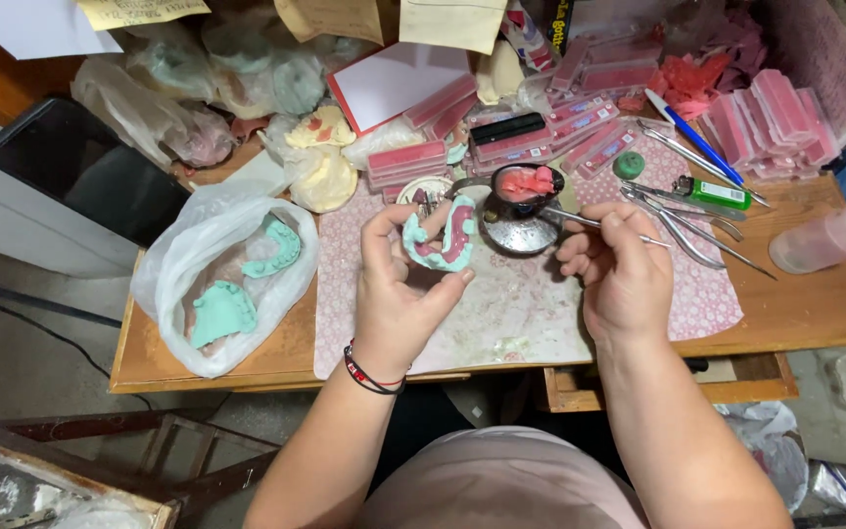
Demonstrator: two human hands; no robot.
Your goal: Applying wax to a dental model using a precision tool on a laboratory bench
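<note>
Left hand fingers closed round green dental cast, pink wax rim partly built. Right hand pinches metal wax knife, tip in pink wax bowl. Waxing mid-way, by look.

Left hand raised palm-up, its grip curled closed; right hand knuckles-up in a pinching grip, forearms converging

Bottle cut off — tool tip hidden

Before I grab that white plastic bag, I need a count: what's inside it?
Inside the plastic bag two green dental casts show. Anything beneath them or in the bag's folds is hidden.
</note>
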